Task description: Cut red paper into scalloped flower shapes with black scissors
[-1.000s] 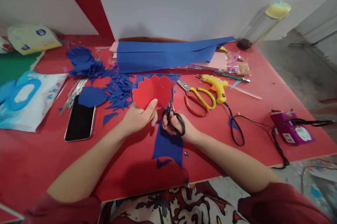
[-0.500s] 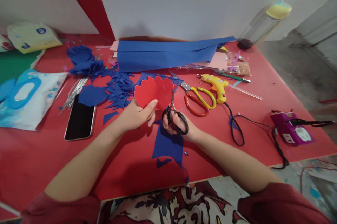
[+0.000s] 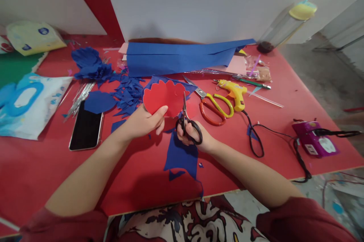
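My left hand (image 3: pixel 148 121) pinches a red scalloped paper piece (image 3: pixel 165 98) by its lower edge, thumb on top. Small black-handled scissors (image 3: pixel 189 128) are in my right hand (image 3: pixel 196 136), fingers through the loops. Their blades point away from me at the right edge of the red piece; whether they are fully closed is hard to make out. Under my hands lies a cut blue sheet (image 3: pixel 182 155). Blue scraps (image 3: pixel 129 94) are heaped beyond my left hand. Larger scissors (image 3: pixel 213 109) with red and yellow handles rest to the right.
A yellow glue gun (image 3: pixel 234 92) and its cord lie right, near a purple box (image 3: pixel 317 139). Folded blue sheets (image 3: pixel 179 58) line the back. At left are a phone (image 3: pixel 86 128), a wipes pack (image 3: pixel 34 102) and a blue paper flower (image 3: pixel 91 64). A tall bottle (image 3: pixel 284 26) stands back right.
The red scalloped piece and my left hand have shifted slightly left. The scissors' blades have tilted a little left, while my right hand stays nearly in place.
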Demonstrator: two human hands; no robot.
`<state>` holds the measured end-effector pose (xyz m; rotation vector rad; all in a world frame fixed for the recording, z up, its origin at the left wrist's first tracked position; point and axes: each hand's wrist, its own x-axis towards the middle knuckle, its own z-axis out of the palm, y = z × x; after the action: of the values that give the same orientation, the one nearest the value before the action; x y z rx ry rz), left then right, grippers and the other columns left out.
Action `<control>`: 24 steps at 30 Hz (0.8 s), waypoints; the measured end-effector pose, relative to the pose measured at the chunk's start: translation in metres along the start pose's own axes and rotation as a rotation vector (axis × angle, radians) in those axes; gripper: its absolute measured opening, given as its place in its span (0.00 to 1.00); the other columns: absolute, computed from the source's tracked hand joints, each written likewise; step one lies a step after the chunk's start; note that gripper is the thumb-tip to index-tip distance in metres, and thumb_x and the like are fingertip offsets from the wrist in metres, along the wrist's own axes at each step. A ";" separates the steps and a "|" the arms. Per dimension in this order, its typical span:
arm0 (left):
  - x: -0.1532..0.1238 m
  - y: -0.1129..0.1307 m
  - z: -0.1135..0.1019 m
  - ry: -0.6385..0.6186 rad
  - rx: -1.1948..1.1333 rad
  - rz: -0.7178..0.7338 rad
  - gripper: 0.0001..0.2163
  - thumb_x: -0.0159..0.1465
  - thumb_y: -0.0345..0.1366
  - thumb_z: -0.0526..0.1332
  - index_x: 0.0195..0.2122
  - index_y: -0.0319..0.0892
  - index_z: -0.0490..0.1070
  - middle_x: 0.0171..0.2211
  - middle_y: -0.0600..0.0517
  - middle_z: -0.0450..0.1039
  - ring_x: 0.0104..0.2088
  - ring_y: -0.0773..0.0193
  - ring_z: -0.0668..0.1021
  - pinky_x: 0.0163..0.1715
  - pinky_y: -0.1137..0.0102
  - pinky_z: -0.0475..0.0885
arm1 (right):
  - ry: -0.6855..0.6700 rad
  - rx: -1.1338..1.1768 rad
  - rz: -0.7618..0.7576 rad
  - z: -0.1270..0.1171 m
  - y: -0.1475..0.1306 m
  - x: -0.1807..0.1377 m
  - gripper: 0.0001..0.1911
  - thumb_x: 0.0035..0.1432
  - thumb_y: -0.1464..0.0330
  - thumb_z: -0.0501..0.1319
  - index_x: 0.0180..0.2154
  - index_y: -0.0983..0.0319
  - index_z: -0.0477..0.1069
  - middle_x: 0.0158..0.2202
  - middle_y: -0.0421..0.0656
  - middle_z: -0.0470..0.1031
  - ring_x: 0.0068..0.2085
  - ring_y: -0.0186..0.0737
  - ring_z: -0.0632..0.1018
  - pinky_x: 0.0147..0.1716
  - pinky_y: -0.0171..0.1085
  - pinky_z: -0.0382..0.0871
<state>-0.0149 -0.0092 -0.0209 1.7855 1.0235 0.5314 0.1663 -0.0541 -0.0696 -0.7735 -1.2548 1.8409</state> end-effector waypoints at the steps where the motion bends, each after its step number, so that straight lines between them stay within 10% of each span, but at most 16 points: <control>1: 0.000 0.000 0.000 -0.004 0.001 0.002 0.23 0.66 0.36 0.45 0.12 0.44 0.52 0.08 0.59 0.55 0.14 0.71 0.66 0.24 0.72 0.64 | -0.004 0.002 0.003 0.000 0.000 0.000 0.29 0.50 0.41 0.55 0.24 0.62 0.58 0.15 0.31 0.54 0.14 0.24 0.55 0.14 0.29 0.48; 24: 0.001 0.003 0.000 -0.077 0.023 -0.011 0.25 0.66 0.36 0.43 0.10 0.44 0.56 0.08 0.56 0.58 0.14 0.70 0.64 0.27 0.70 0.65 | -0.065 0.049 0.024 0.001 0.000 0.001 0.31 0.48 0.39 0.53 0.26 0.62 0.58 0.18 0.31 0.53 0.16 0.25 0.55 0.15 0.30 0.52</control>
<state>-0.0128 -0.0088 -0.0179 1.8056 0.9892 0.4431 0.1652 -0.0531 -0.0692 -0.7100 -1.2416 1.9232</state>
